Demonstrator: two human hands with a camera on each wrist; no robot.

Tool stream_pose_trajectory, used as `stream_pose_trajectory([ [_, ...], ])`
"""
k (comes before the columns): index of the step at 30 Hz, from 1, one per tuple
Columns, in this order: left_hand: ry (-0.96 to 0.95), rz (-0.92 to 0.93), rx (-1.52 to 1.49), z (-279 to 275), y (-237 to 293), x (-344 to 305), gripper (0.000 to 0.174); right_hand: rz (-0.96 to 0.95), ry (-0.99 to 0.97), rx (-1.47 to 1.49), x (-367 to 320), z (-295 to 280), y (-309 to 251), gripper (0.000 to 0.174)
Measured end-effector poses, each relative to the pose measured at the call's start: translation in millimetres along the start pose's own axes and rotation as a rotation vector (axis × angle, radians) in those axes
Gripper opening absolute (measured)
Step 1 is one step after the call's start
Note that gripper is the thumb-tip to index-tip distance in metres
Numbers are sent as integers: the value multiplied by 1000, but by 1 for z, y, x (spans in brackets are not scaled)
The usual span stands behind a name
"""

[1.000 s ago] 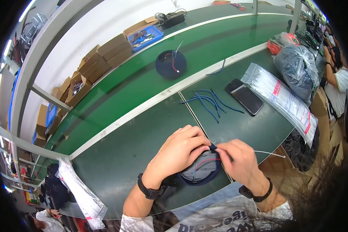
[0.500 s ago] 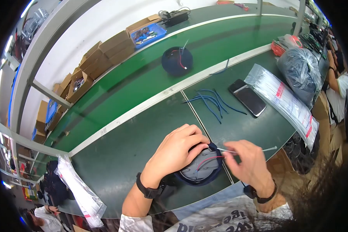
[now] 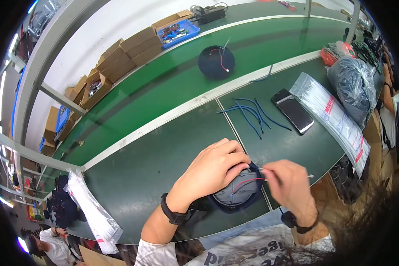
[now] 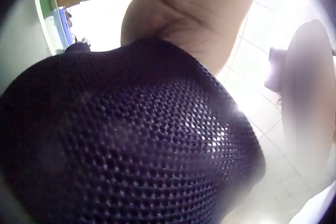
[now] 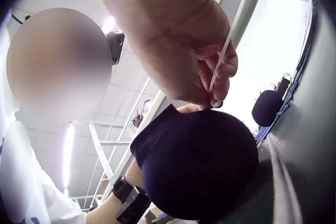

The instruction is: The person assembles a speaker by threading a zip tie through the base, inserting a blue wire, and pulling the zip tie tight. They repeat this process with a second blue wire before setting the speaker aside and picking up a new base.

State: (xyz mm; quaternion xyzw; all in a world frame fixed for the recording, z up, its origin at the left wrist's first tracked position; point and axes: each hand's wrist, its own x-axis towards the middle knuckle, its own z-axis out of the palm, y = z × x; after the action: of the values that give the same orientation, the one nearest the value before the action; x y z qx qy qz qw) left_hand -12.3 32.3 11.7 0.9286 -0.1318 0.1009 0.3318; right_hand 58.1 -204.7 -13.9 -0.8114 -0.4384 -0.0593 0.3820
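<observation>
A round object covered in navy mesh fabric (image 4: 157,150) lies in front of the person, its grey plastic inside (image 3: 235,190) facing up with a red wire (image 3: 248,180) across it. The left hand (image 3: 215,166) lies over its left side, thumb and fingers pinching the fabric edge. Close beside that edge, the right hand (image 3: 290,184) pinches a white cable tie (image 5: 231,37) between thumb and fingers. The tie's head end sticks out beyond the right hand; its other end is hidden at the fingertips and fabric.
Several blue cords (image 3: 252,113), a phone (image 3: 292,111) and a bag of white cable ties (image 3: 330,117) lie to the right. Another navy round object (image 3: 216,63) sits on the green belt (image 3: 173,73). A second bag (image 3: 93,213) lies at left; boxes (image 3: 139,44) line the back.
The right fingers first drew back slightly from the fabric edge, then came close again. The cable tie's head end now shows nearer to the round object. The left hand keeps its hold.
</observation>
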Motion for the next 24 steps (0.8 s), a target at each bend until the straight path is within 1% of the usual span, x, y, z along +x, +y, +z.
stream_pose_trajectory([
  [3,10,-15,-19,-3,-2,-4,14,77,-5,6,2,10,-17,8],
  [4,15,-18,-30,-4,-4,-5,14,97,38,23,0,4,-15,8],
  [7,25,-12,-30,-3,-6,-5,14,174,-67,7,-16,-12,4,9],
  [11,11,-18,-14,-5,-2,-6,14,-25,15,-42,4,13,-9,8],
  [12,8,-19,-16,-5,-2,-6,14,-32,24,-32,6,11,-9,7],
  [16,13,-19,-39,-7,-4,-5,14,169,-10,40,-14,-10,1,7],
  [19,3,-12,-27,-7,-3,-7,13,38,87,33,-3,10,-8,7],
  [20,1,-9,-11,-7,-1,-6,13,28,94,50,-1,19,-8,6],
  [24,37,-90,-10,-17,-7,-14,11,90,40,95,-2,8,-10,4],
])
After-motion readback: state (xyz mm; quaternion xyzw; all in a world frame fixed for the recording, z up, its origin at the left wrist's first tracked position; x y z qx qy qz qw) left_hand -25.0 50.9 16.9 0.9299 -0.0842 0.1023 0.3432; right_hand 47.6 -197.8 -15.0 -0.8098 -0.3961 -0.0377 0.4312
